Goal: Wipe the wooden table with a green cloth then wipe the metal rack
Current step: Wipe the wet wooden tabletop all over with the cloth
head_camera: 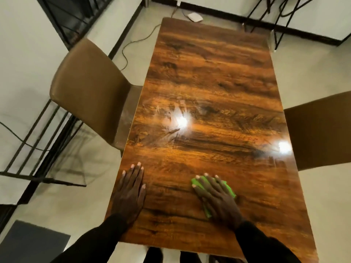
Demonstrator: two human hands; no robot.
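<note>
Down at the near end of the wooden table (209, 82), the left hand (131, 194) lies flat with its fingers straight and together, holding nothing and seemingly just bracing. To its right, the right hand (216, 196) is spread palm-down on the green cloth (230, 190), fingers extended and pressing it to the wood, not pinching it. The cloth is small, with only its edges peeking out around the hand. It looks thin, soft and light, so it should bunch or slide out unless the whole palm bears down. For the rack it will likely need gathering into a pinch and wrapping round each bar. The tabletop is glossy wood grain (two lamp glares and faint streaks show on it), probably slick enough for the cloth to glide easily. Most of the surface beyond the hands remains to be covered, as far as I can judge. Around the room, from the left: a black metal rack (43, 179) of thin bars stands against the pale wall, then a brown padded chair (89, 92) tucked at the table's left edge. A second brown chair (319, 130) sits at the right edge, on a pale floor.
</note>
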